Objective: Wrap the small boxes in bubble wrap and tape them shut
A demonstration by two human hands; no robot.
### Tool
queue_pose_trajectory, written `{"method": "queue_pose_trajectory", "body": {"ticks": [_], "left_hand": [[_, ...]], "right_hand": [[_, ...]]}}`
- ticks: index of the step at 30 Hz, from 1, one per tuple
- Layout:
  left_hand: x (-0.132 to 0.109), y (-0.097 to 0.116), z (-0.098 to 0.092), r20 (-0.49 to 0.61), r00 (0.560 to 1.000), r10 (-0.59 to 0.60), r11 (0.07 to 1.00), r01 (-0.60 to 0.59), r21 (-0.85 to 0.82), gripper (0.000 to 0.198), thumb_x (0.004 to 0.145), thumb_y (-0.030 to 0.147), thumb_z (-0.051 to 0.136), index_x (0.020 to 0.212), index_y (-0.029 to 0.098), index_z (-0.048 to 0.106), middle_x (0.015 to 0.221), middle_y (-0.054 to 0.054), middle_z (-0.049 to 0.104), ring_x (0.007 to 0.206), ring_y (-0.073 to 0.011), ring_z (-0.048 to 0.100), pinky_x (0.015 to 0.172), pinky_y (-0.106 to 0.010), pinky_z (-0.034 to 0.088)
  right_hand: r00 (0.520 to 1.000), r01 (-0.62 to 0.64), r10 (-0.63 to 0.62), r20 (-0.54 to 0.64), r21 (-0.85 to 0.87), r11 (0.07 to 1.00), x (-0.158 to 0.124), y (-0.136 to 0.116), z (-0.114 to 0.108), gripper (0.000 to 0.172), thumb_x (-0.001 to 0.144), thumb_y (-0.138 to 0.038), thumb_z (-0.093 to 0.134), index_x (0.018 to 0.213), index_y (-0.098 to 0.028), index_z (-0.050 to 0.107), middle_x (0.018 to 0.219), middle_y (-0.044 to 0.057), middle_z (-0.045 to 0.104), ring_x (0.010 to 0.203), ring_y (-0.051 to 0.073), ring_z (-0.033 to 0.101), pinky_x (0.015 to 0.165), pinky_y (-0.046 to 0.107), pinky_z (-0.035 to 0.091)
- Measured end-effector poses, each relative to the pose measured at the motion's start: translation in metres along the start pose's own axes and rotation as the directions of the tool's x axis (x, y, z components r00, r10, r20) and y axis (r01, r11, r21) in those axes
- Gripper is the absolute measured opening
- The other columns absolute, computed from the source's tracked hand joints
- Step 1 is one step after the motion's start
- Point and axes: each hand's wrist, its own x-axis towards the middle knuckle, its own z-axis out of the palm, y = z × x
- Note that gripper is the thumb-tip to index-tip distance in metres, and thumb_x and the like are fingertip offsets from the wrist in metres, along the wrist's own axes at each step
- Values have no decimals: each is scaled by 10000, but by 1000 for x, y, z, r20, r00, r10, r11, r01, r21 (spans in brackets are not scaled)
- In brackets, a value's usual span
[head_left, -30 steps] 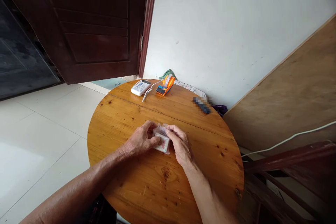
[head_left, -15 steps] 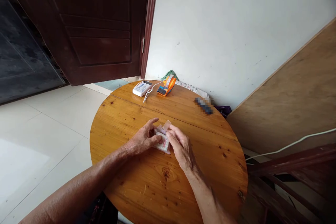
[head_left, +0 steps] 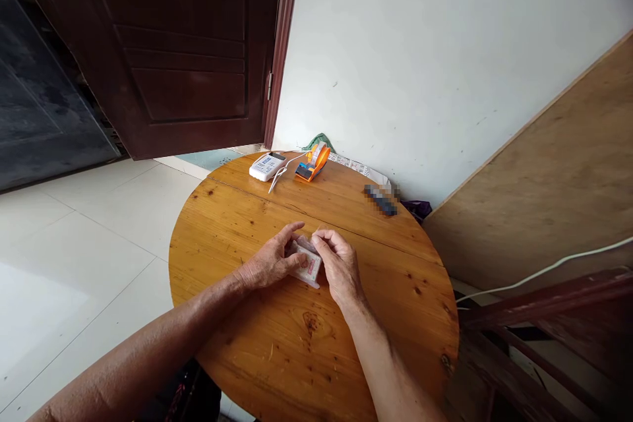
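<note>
Small plastic-wrapped packet (head_left: 308, 268) lies mid-counter, between both hands. Left hand (head_left: 267, 265): grip closed on the packet's left end, pressing it flat to the round wooden counter (head_left: 237, 224), likely so it cannot slide. Right hand (head_left: 340, 268): grip pinched on the packet's far right edge. At the far rim, well apart: orange tape dispenser (head_left: 312, 163), with a white device (head_left: 267, 165) just left of it.

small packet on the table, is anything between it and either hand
Nothing visible does: the left hand and right hand both grip the small packet directly, on the round table.
</note>
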Motion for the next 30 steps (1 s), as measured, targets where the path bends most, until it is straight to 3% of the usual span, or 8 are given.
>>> {"method": "queue_pose_trajectory", "body": {"ticks": [10,17,22,27,30], "left_hand": [[5,-1,1,-24,999,-21,1000,21,-15,677,804,258,638,1426,153,391,997,-42,633,800,-140,569,737,-279,465],[3,2,4,-67,998,23,998,-19,56,565,873,329,607,1376,139,433,976,-48,662,899,-165,616,874,-319,488],[-8,10,3,-77,997,12,999,-9,39,549,801,374,696,1266,161,493,1081,-92,629,946,-208,621,832,-346,517],[-14,16,-2,-36,988,148,948,-132,288,418,706,218,724,1098,192,582,1081,-68,600,909,-192,601,797,-318,513],[-11,16,-3,-10,990,144,931,-132,340,388,683,156,685,1061,183,600,1060,-54,590,790,-149,582,706,-281,504]], "right_hand": [[991,113,-98,97,-172,979,-6,-7,-2,182,853,-386,583,781,-221,601,727,-8,619,667,153,560,657,263,459],[922,386,-347,169,-458,801,-15,-8,-2,176,929,-306,467,834,-236,597,845,49,681,797,195,619,763,303,459],[949,311,-299,95,-422,852,-9,0,-3,162,916,-322,476,845,-227,586,784,19,672,723,177,613,714,282,466],[974,227,-217,67,-353,908,-4,0,-1,188,887,-356,487,835,-218,604,668,-17,622,595,153,558,617,260,455],[977,210,-208,43,-354,912,-4,-3,-2,205,877,-366,495,820,-213,620,708,-4,650,640,159,580,633,259,457]]}}
